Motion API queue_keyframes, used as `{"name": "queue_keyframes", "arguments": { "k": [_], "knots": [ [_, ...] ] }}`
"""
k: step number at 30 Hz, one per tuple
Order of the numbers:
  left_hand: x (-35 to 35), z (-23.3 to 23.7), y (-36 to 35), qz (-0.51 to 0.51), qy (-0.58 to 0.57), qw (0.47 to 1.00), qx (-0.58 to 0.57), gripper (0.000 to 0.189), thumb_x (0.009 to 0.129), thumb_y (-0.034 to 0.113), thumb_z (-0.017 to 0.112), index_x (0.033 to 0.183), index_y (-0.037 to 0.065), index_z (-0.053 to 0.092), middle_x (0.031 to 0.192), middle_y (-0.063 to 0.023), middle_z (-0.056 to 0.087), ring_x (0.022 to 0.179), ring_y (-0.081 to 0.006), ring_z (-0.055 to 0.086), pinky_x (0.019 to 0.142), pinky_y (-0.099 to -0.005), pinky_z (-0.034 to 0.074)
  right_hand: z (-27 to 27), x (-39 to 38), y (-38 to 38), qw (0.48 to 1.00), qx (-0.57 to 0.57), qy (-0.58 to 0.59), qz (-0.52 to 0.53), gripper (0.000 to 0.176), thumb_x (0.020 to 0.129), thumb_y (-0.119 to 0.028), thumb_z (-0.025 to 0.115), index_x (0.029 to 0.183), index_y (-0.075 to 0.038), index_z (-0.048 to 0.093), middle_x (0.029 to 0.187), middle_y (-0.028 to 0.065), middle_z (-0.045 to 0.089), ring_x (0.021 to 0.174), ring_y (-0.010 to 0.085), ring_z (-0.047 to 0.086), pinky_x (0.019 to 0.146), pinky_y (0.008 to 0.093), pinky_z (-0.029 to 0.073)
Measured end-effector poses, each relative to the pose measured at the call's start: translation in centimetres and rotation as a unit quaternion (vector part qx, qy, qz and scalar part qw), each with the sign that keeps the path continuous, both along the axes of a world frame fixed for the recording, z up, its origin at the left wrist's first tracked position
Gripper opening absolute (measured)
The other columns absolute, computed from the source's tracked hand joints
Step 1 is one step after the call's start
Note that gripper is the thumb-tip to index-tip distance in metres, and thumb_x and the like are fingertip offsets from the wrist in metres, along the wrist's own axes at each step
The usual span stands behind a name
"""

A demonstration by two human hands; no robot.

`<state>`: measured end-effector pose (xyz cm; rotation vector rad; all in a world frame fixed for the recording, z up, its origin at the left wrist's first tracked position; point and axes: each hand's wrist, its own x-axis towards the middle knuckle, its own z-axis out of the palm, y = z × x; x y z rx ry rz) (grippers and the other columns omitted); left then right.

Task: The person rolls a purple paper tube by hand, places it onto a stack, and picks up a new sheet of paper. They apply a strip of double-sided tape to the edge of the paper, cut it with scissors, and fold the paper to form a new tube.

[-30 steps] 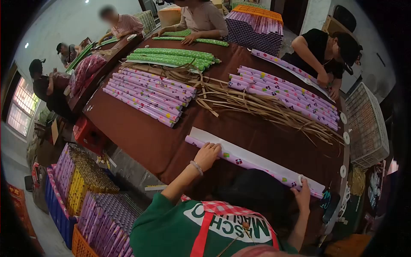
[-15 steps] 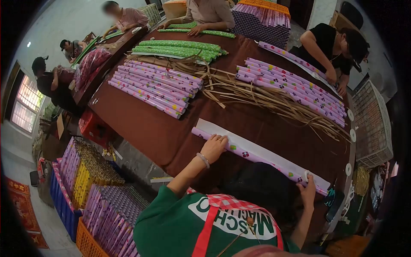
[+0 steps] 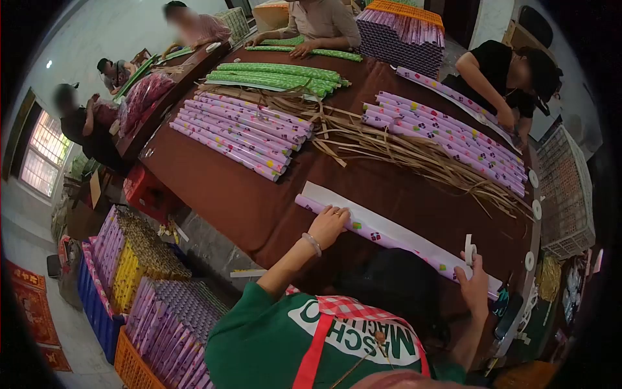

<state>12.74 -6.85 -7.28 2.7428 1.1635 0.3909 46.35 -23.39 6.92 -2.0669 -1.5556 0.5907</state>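
Note:
A pink-purple patterned wrapping paper roll (image 3: 392, 241) lies slantwise before me on the brown-covered table, its white inner side (image 3: 382, 217) showing along the far edge. My left hand (image 3: 329, 223) is closed over the roll near its left end, fingertips at the white edge. My right hand (image 3: 475, 285) holds a roll of white tape (image 3: 470, 249) upright between thumb and fingers, above the paper roll's right end. Beyond it, finished-looking purple rolls lie in a left bundle (image 3: 240, 133) and a right bundle (image 3: 447, 139).
Brown paper strips (image 3: 414, 159) run between the bundles. Green rolls (image 3: 278, 76) lie farther back. Several tape rolls (image 3: 529, 261) line the right table edge, near dark-handled scissors (image 3: 502, 301). Crates of rolls (image 3: 139, 366) stand at lower left. Co-workers (image 3: 499, 84) work around the tables.
My right hand has lifted from the paper roll's right end, raising the tape roll upright. My left hand stays on the roll. The view has shifted slightly.

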Motion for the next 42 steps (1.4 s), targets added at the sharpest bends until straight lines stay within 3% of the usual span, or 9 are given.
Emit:
{"name": "queue_keyframes", "arguments": {
  "k": [9, 15, 20, 25, 29, 31, 33, 37, 42],
  "knots": [
    [0.0, 0.2, 0.0, 0.001, -0.001, 1.000, -0.005, 0.043, 0.074, 0.015, 0.063, 0.111, 0.001, 0.046, 0.112, -0.0142, 0.055, 0.107, -0.0281, 0.051, 0.098, -0.0404, 0.035, -0.6, -2.1, -0.3, 0.973, -0.042, 0.196, 0.114, 0.033, 0.084, -0.024, 0.061, 0.101, 0.001, 0.049, 0.087, 0.0192, 0.062, 0.078, 0.0323, 0.061, 0.067, 0.0362, 0.046],
    [0.2, 1.0, 0.0, 0.007, 0.037, 0.999, -0.032, 0.045, 0.074, 0.014, 0.063, 0.113, 0.000, 0.045, 0.113, -0.0135, 0.055, 0.107, -0.0285, 0.051, 0.098, -0.0397, 0.034, -1.5, -2.8, -0.5, 0.950, -0.125, 0.158, 0.237, 0.030, 0.082, -0.026, 0.064, 0.097, -0.001, 0.055, 0.078, 0.0178, 0.062, 0.068, 0.0286, 0.063, 0.060, 0.0332, 0.048],
    [0.1, -0.5, 0.5, -0.005, 0.030, 0.999, -0.014, 0.040, 0.077, 0.011, 0.058, 0.113, 0.001, 0.045, 0.114, -0.0142, 0.054, 0.107, -0.0284, 0.051, 0.098, -0.0378, 0.035, 2.8, -4.2, 1.1, 0.916, -0.075, 0.239, 0.313, 0.039, 0.084, -0.024, 0.061, 0.108, 0.002, 0.046, 0.110, 0.0061, 0.063, 0.090, 0.0169, 0.059, 0.080, 0.0299, 0.044],
    [0.3, -0.1, 0.4, 0.005, 0.028, 0.999, -0.033, 0.036, 0.077, 0.015, 0.059, 0.108, 0.002, 0.045, 0.115, -0.0137, 0.054, 0.107, -0.0278, 0.051, 0.098, -0.0395, 0.035, 5.2, -5.6, 3.4, 0.839, 0.082, 0.455, 0.287, 0.026, 0.092, -0.022, 0.045, 0.108, -0.001, 0.043, 0.115, 0.0142, 0.059, 0.097, 0.0136, 0.056, 0.088, 0.0287, 0.041],
    [0.2, -0.3, 0.4, 0.008, 0.020, 1.000, -0.008, 0.037, 0.077, 0.016, 0.059, 0.108, 0.002, 0.045, 0.114, -0.0133, 0.055, 0.105, -0.0273, 0.052, 0.097, -0.0387, 0.035, 7.3, -7.0, 4.8, 0.927, 0.094, 0.290, 0.220, 0.019, 0.089, -0.015, 0.050, 0.101, 0.000, 0.050, 0.108, 0.0146, 0.062, 0.095, 0.0180, 0.059, 0.085, 0.0283, 0.042],
    [0.2, -0.6, 0.2, 0.011, 0.021, 1.000, -0.007, 0.037, 0.076, 0.016, 0.060, 0.107, 0.002, 0.046, 0.112, -0.0133, 0.055, 0.104, -0.0273, 0.052, 0.097, -0.0386, 0.035, 6.9, -7.2, 5.2, 0.957, 0.083, 0.176, 0.217, 0.018, 0.085, -0.019, 0.056, 0.092, -0.002, 0.055, 0.087, 0.0150, 0.064, 0.078, 0.0240, 0.063, 0.071, 0.0311, 0.047],
    [0.4, 0.2, 0.2, 0.011, 0.006, 1.000, -0.019, 0.039, 0.074, 0.017, 0.064, 0.106, 0.002, 0.047, 0.110, -0.0132, 0.055, 0.103, -0.0275, 0.052, 0.096, -0.0385, 0.035, 6.3, -7.0, 5.2, 0.923, 0.034, -0.152, 0.353, 0.019, 0.081, -0.021, 0.059, 0.090, -0.005, 0.056, 0.072, 0.0114, 0.062, 0.059, 0.0264, 0.058, 0.054, 0.0369, 0.043],
    [0.3, 0.3, 0.1, -0.007, -0.010, 1.000, -0.006, 0.042, 0.071, 0.017, 0.067, 0.104, 0.002, 0.047, 0.112, -0.0136, 0.055, 0.105, -0.0278, 0.051, 0.096, -0.0389, 0.035, 7.5, -7.6, 5.5, 0.835, -0.064, 0.030, 0.546, 0.023, 0.079, -0.026, 0.063, 0.091, -0.007, 0.059, 0.068, 0.0101, 0.060, 0.064, 0.0291, 0.058, 0.058, 0.0360, 0.045],
    [0.5, 0.6, -0.1, 0.018, -0.007, 1.000, -0.002, 0.044, 0.071, 0.018, 0.067, 0.106, 0.002, 0.047, 0.114, -0.0130, 0.054, 0.104, -0.0276, 0.051, 0.097, -0.0388, 0.034, 6.9, -7.2, 5.7, 0.897, 0.015, 0.252, 0.364, 0.024, 0.083, -0.016, 0.060, 0.103, -0.003, 0.054, 0.083, 0.0155, 0.059, 0.073, 0.0310, 0.058, 0.066, 0.0320, 0.046]
  ]
}}
